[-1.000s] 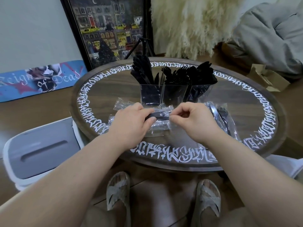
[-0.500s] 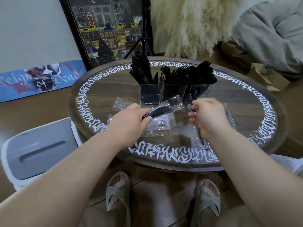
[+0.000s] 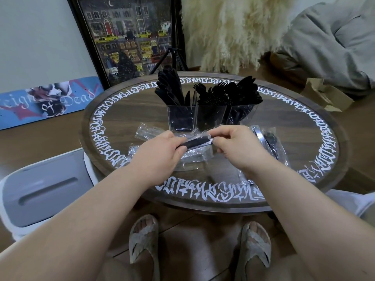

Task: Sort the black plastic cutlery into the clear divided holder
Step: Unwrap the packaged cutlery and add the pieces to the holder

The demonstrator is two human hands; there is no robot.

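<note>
Both hands work on one wrapped piece of black cutlery (image 3: 197, 142) held just above the round table (image 3: 125, 110), directly in front of the clear divided holder (image 3: 211, 118). The left hand (image 3: 157, 153) grips one end of the piece with fingers curled round it, and the right hand (image 3: 236, 146) pinches the other end between thumb and fingertips, seemingly on the clear wrapper rather than on the plastic itself, though glare on the film makes that hard to settle. The step in hand looks like unwrapping: freeing the piece from its sleeve before it can be sorted. The holder already stands well filled, with knives (image 3: 169, 88) upright in its left compartment, forks (image 3: 213, 94) in the middle and what appear to be spoons (image 3: 246, 89) on its right. More wrapped pieces (image 3: 271, 142) lie to the right of the holder's front edge, and crumpled clear wrappers (image 3: 148, 131) lie in front of it toward the left. The next move calls for pulling the film off along the handle while the left hand holds firm, then reading which kind of piece it is and dropping it handle-down into the matching compartment. The loose film needs somewhere to go; a grey-lidded bin (image 3: 40, 191) stands left of the table.
</note>
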